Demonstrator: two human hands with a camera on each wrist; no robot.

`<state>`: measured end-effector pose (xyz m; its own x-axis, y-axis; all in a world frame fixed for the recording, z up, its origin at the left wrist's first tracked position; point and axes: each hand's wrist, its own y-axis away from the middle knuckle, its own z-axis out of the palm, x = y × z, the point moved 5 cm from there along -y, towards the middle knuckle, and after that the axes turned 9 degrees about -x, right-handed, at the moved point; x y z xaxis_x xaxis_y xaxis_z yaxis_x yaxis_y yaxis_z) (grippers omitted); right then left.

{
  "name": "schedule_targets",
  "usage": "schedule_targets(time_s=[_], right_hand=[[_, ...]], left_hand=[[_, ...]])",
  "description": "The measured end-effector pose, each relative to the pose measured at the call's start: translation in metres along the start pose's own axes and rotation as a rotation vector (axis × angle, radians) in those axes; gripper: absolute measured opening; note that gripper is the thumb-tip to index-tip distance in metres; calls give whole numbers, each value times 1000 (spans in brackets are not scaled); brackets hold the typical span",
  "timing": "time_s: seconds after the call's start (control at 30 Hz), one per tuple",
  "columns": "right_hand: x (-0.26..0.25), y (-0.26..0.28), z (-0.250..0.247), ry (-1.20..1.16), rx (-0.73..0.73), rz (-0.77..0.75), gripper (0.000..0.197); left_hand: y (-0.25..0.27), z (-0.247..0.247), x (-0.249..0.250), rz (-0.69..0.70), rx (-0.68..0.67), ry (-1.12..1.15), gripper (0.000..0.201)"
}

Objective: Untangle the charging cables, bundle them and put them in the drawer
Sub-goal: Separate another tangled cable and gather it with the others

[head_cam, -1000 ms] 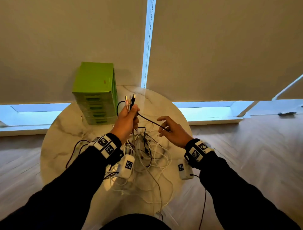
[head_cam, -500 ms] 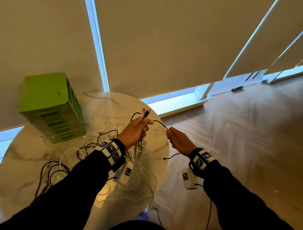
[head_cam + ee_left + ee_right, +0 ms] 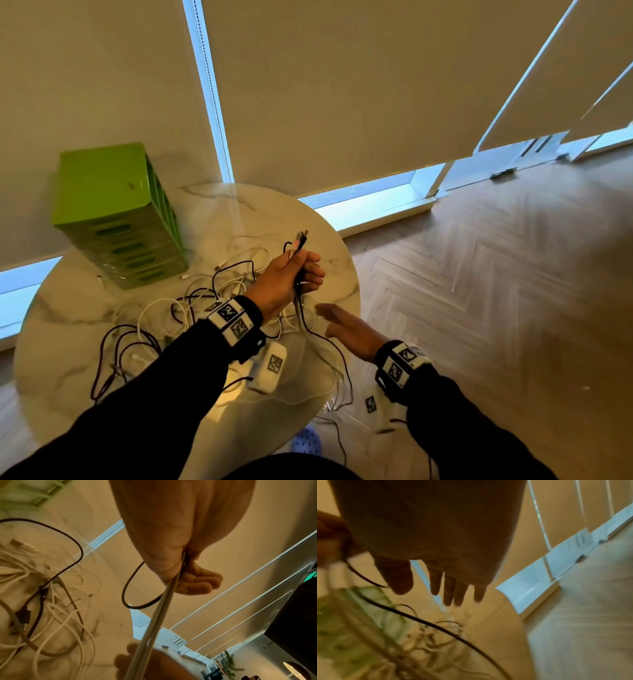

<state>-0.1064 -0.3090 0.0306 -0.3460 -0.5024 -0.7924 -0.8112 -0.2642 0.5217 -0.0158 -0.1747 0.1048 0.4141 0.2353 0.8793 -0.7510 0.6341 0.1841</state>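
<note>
The drawer unit stands at the table's far left edge; the loose cables lie mid-table, before it, and some strands seemingly hang over the table's near right edge

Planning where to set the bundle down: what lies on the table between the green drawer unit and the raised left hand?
In the head view, loose white and dark cables lie between the green drawer unit and the left hand.

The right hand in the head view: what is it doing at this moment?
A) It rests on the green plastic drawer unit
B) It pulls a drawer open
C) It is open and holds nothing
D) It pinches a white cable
C: the right hand has straight fingers and holds nothing.
</note>
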Motion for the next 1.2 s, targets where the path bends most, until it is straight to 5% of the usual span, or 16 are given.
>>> schedule_targets(time_s=[0.07, 0.17, 0.43, 0.53, 0.63, 0.7, 0.77, 0.83, 0.9, 1.03, 1.2], right_hand=[[-33, -1, 14, -253, -101, -73, 35], [-60, -2, 20, -292, -109, -146, 11], [-60, 4, -20, -342, 215, -262, 26], [-32, -2, -49, -132, 291, -64, 24], [14, -4, -55, 386, -58, 430, 18], [30, 0, -49, 671, -276, 609, 52], [10, -7, -35, 600, -261, 419, 103], [-35, -16, -14, 377, -217, 99, 117], [-74, -24, 12, 226, -270, -73, 108], [-108, -35, 49, 131, -451, -113, 36], [-71, -45, 20, 135, -586, 76, 18]], left_hand=[[1, -2, -1, 12, -10, -10, 32], [3, -9, 0, 16, -24, -51, 33], [12, -34, 16, 17, 34, -90, 37], [18, -45, 22, 7, 100, -154, 38], [25, -53, 29, 33, 192, -133, 37], [27, -54, 29, 33, 176, -52, 37], [27, -51, 29, 25, 121, 16, 36], [28, -46, 28, 22, 81, 23, 35], [29, -40, 30, 48, 68, -1, 33], [38, -38, 45, 30, 56, -55, 37], [63, -62, 63, -84, 49, -134, 38]])
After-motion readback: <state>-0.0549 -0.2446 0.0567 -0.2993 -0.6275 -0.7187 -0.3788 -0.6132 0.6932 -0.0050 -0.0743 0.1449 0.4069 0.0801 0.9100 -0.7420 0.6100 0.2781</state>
